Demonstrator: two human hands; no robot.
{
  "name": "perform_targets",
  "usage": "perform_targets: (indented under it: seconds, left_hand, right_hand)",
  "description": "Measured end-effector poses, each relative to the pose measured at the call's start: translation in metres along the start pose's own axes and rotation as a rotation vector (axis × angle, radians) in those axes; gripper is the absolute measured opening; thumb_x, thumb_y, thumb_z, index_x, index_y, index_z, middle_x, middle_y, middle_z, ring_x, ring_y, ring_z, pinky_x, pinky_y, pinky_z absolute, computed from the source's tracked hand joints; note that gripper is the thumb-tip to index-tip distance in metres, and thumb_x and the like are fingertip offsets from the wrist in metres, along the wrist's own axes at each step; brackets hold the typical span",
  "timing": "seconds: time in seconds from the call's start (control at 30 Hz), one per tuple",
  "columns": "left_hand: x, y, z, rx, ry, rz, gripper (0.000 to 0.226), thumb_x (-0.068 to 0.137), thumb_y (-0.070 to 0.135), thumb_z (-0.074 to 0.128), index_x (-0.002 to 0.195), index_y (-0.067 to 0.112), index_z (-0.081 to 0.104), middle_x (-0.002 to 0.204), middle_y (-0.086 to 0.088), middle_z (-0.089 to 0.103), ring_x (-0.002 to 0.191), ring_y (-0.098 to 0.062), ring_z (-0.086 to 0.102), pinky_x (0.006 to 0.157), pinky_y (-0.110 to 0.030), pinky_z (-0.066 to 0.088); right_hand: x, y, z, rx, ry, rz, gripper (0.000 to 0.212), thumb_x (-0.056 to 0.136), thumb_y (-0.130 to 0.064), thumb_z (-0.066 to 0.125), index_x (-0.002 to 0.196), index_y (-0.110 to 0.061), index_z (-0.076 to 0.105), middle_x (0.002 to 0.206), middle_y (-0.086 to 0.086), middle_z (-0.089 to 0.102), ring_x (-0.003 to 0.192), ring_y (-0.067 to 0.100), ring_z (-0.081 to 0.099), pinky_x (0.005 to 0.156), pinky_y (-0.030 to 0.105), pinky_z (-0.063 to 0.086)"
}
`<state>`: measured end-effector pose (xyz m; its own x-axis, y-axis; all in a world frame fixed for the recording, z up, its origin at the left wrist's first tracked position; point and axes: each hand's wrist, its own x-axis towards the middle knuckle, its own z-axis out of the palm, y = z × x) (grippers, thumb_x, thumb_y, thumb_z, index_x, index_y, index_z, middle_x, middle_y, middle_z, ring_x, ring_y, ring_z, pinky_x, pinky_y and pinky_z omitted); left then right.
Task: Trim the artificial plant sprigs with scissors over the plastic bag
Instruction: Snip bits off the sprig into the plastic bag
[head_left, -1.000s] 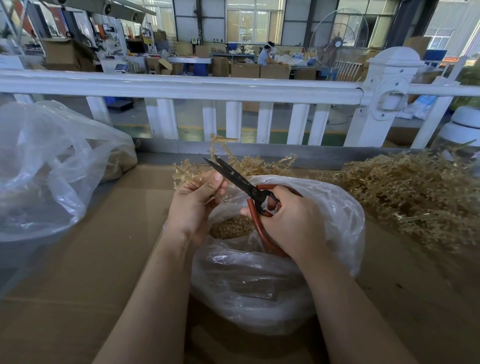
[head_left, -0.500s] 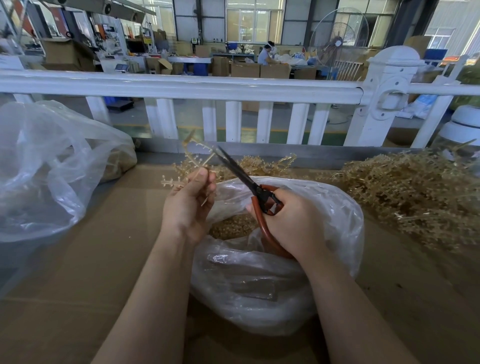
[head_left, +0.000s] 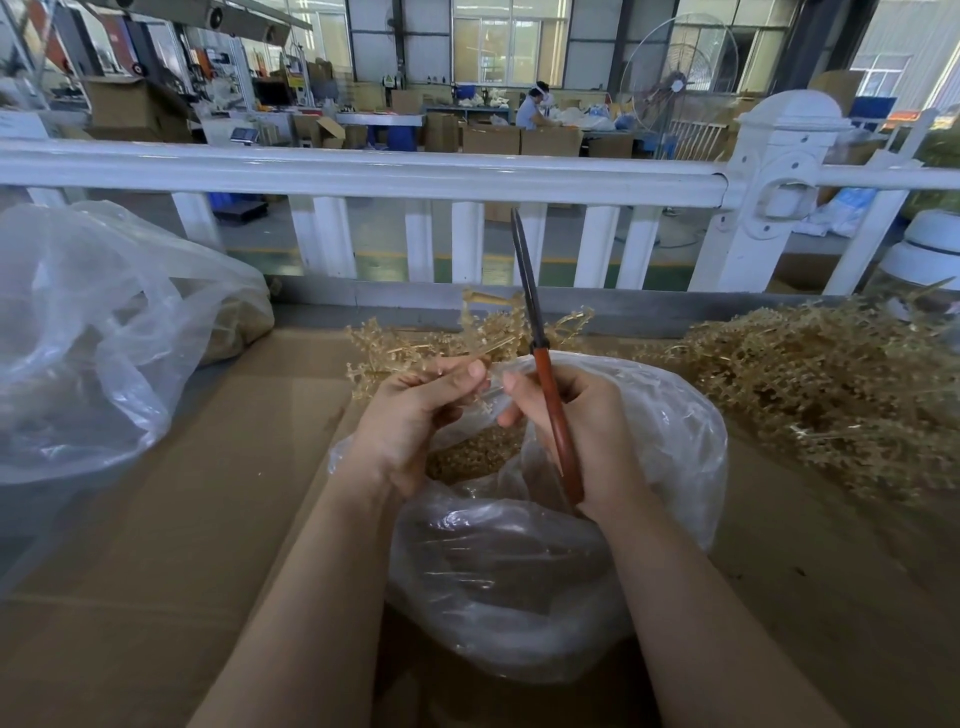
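While the scissors (head_left: 540, 358) are carried upright in the right hand (head_left: 587, 436), no cut is being made; the blades are seen closed and pointing up toward the white railing (head_left: 363, 174), and the fingers of that hand are clenched round the red-brown handles. A sprig (head_left: 488, 332) is pinched between the thumb and fingers of the left hand (head_left: 410, 415), just above the open mouth of the plastic bag (head_left: 675, 441); its pale tan branchlets stand above the hand. Both hands are held over the bag, which rests on the cardboard-covered tabletop (head_left: 208, 519); cut pieces (head_left: 467, 457) are visible inside it.

The sprig is judged to be very light, thin moulded plastic; it is expected to be springy rather than stiff, and the small side branches are likely to snag on one another and to snap if bent sharply. It is best held low on the main stem, close to the point of the cut, so that the stem is steadied against the blades; the fine tips should not be squeezed. Trimmed pieces are light enough to flick aside, so the cut should be made directly above the bag opening.

An untrimmed heap (head_left: 831, 395) lies at the right of the tabletop; a second, larger clear bag (head_left: 104, 338) lies at the left.
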<state>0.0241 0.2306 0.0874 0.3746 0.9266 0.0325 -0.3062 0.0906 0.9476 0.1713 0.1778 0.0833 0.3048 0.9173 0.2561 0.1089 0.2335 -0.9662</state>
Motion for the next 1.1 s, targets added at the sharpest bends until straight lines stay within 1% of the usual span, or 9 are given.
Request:
perform_targets:
  seconds: [0.07, 0.17, 0.27, 0.4, 0.53, 0.7, 0.9, 1.0, 1.1]
  left_hand:
    - [-0.001, 0.001, 0.001, 0.005, -0.001, 0.0, 0.021, 0.06, 0.031, 0.082, 0.076, 0.02, 0.074, 0.074, 0.005, 0.067, 0.064, -0.005, 0.058, 0.07, -0.025, 0.043]
    - [0.0, 0.002, 0.001, 0.014, 0.001, 0.015, 0.028, 0.063, 0.023, 0.087, 0.084, 0.023, 0.069, 0.077, 0.007, 0.069, 0.069, -0.006, 0.063, 0.073, -0.028, 0.042]
    - [0.001, 0.003, 0.001, 0.012, 0.014, 0.025, 0.028, 0.063, 0.025, 0.083, 0.087, 0.028, 0.07, 0.082, 0.008, 0.071, 0.077, -0.008, 0.066, 0.078, -0.032, 0.043]
    - [0.001, 0.005, -0.002, -0.002, -0.05, 0.056, 0.036, 0.053, 0.032, 0.086, 0.087, 0.037, 0.074, 0.085, 0.009, 0.071, 0.081, -0.01, 0.066, 0.082, -0.03, 0.049]
    - [0.001, 0.004, -0.003, 0.007, 0.001, 0.08, 0.028, 0.061, 0.026, 0.092, 0.084, 0.026, 0.074, 0.079, 0.005, 0.068, 0.072, -0.009, 0.064, 0.074, -0.026, 0.049]
    - [0.001, 0.002, -0.002, -0.009, 0.044, 0.09, 0.004, 0.072, 0.023, 0.078, 0.071, 0.019, 0.076, 0.076, -0.003, 0.072, 0.067, -0.011, 0.062, 0.064, -0.02, 0.053]
    - [0.001, 0.003, -0.001, -0.088, -0.01, 0.05, 0.008, 0.073, 0.022, 0.071, 0.069, 0.019, 0.078, 0.077, -0.002, 0.073, 0.067, -0.009, 0.065, 0.062, -0.017, 0.052]
    - [0.001, 0.001, -0.002, -0.087, -0.026, 0.039, 0.008, 0.072, 0.026, 0.073, 0.075, 0.02, 0.078, 0.079, 0.001, 0.072, 0.069, -0.008, 0.064, 0.064, -0.018, 0.052]
    - [0.003, 0.0, -0.002, -0.123, 0.057, 0.04, 0.02, 0.067, 0.026, 0.077, 0.083, 0.016, 0.076, 0.079, 0.002, 0.071, 0.068, -0.008, 0.061, 0.071, -0.022, 0.051]
  right_hand:
    - [0.002, 0.0, 0.0, -0.019, 0.032, 0.014, 0.015, 0.092, -0.015, 0.071, 0.082, -0.004, 0.073, 0.068, 0.005, 0.073, 0.066, 0.011, 0.07, 0.072, 0.013, 0.052]
    - [0.003, 0.001, 0.0, -0.034, 0.054, 0.006, 0.01, 0.09, -0.012, 0.072, 0.08, -0.01, 0.073, 0.066, 0.003, 0.073, 0.065, 0.011, 0.071, 0.067, 0.011, 0.051]
    - [0.003, 0.003, 0.0, -0.085, 0.062, -0.033, 0.014, 0.089, -0.016, 0.074, 0.075, -0.019, 0.073, 0.064, 0.001, 0.072, 0.063, 0.011, 0.07, 0.065, 0.013, 0.051]
    - [0.004, 0.006, 0.0, -0.163, 0.086, -0.053, 0.022, 0.089, -0.017, 0.073, 0.068, -0.021, 0.074, 0.062, 0.0, 0.071, 0.056, 0.007, 0.066, 0.058, 0.014, 0.051]
    - [0.004, 0.008, 0.0, -0.206, 0.104, -0.056, 0.02, 0.089, -0.022, 0.075, 0.07, -0.025, 0.07, 0.063, -0.004, 0.072, 0.058, 0.008, 0.068, 0.058, 0.015, 0.052]
    - [0.004, 0.005, 0.001, -0.157, 0.119, -0.061, 0.018, 0.087, -0.019, 0.076, 0.07, -0.023, 0.07, 0.065, 0.001, 0.072, 0.06, 0.015, 0.069, 0.06, 0.018, 0.055]
    - [0.004, 0.006, 0.0, -0.104, 0.099, -0.043, 0.017, 0.089, -0.023, 0.074, 0.082, -0.008, 0.073, 0.066, 0.005, 0.071, 0.065, 0.021, 0.069, 0.068, 0.027, 0.057]
    - [0.005, 0.008, -0.001, -0.127, 0.103, -0.044, 0.016, 0.089, -0.024, 0.074, 0.08, -0.011, 0.073, 0.065, 0.002, 0.071, 0.063, 0.016, 0.069, 0.068, 0.026, 0.057]
    - [0.006, 0.014, -0.002, -0.189, 0.11, -0.086, 0.016, 0.087, -0.033, 0.077, 0.078, -0.02, 0.072, 0.066, -0.003, 0.071, 0.062, 0.01, 0.068, 0.063, 0.02, 0.054]
